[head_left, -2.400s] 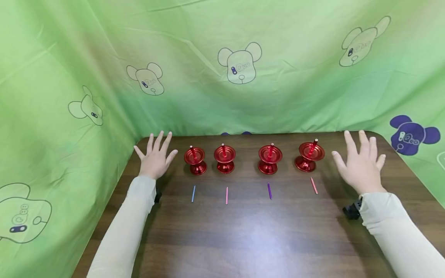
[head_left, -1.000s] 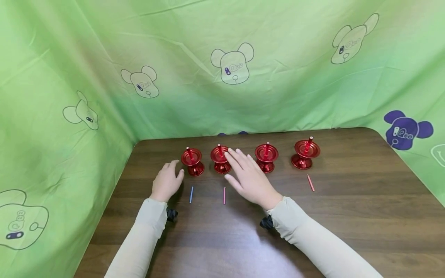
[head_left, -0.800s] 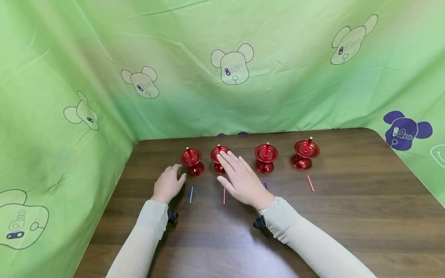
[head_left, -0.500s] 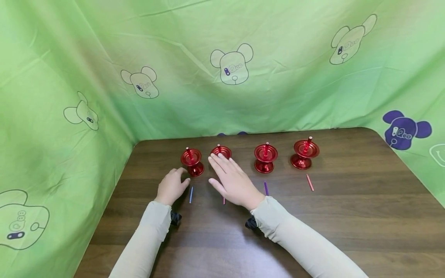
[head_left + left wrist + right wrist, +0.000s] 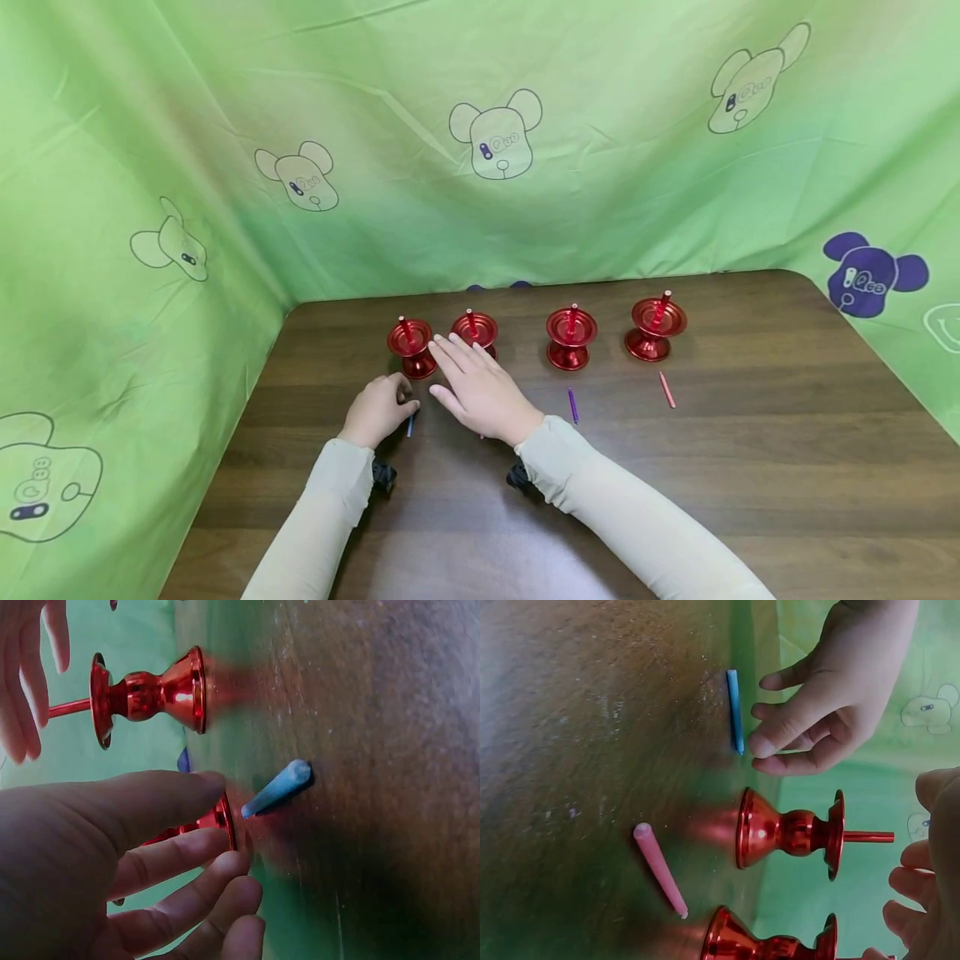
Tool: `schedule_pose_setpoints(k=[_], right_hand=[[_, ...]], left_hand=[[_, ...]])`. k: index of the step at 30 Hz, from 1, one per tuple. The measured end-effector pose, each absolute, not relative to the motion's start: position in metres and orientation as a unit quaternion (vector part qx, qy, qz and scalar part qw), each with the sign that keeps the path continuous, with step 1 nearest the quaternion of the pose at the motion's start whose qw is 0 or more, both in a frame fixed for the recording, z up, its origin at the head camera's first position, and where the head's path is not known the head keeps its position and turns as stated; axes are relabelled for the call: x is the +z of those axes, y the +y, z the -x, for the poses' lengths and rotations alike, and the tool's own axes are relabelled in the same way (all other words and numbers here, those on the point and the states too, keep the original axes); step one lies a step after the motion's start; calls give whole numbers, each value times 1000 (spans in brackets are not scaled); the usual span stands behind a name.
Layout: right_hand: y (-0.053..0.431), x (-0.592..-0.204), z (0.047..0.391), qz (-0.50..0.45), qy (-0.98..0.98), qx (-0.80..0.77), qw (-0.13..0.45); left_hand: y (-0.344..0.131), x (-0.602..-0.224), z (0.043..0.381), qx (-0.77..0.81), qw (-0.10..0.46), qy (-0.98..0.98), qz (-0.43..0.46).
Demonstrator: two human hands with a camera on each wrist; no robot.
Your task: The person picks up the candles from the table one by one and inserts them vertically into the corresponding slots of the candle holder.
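My left hand (image 5: 378, 410) is low by a thin blue candle (image 5: 279, 787) lying on the table. In the left wrist view its thumb and bent fingers are apart, with nothing between them, just short of the candle. My right hand (image 5: 483, 392) hovers with straight fingers in front of the second red metal candle holder (image 5: 475, 327). Beneath that hand lies a pink candle (image 5: 660, 868), mostly hidden in the head view. The leftmost red candle holder (image 5: 409, 338) stands upright just beyond my left hand. Each holder has a dish and a thin upright red stem.
Two more red candle holders, one mid-right (image 5: 571, 330) and one far right (image 5: 656, 322), stand in the same row. A purple candle (image 5: 573, 405) and a coral-pink candle (image 5: 667, 390) lie before them. Green printed cloth (image 5: 600, 192) encloses the wooden table (image 5: 675, 492).
Both hands have come inward from the table's sides. Lately the left hand has moved right and nearer to the blue candle, and the right hand has drifted left, uncovering the purple candle.
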State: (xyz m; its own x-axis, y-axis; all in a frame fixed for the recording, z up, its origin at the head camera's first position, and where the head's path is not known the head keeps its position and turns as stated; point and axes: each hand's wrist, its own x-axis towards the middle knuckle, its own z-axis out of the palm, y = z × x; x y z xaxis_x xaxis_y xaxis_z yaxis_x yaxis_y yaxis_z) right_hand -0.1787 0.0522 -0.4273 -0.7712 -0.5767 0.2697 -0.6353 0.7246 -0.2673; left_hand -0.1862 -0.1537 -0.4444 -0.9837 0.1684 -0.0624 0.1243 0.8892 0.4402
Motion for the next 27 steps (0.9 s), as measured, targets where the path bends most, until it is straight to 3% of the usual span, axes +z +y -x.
schedule_pose_setpoints(k=[27], right_hand=[[26, -432, 196, -303, -938, 163, 36]], left_hand=[[-154, -444, 181, 189, 67, 978, -56]])
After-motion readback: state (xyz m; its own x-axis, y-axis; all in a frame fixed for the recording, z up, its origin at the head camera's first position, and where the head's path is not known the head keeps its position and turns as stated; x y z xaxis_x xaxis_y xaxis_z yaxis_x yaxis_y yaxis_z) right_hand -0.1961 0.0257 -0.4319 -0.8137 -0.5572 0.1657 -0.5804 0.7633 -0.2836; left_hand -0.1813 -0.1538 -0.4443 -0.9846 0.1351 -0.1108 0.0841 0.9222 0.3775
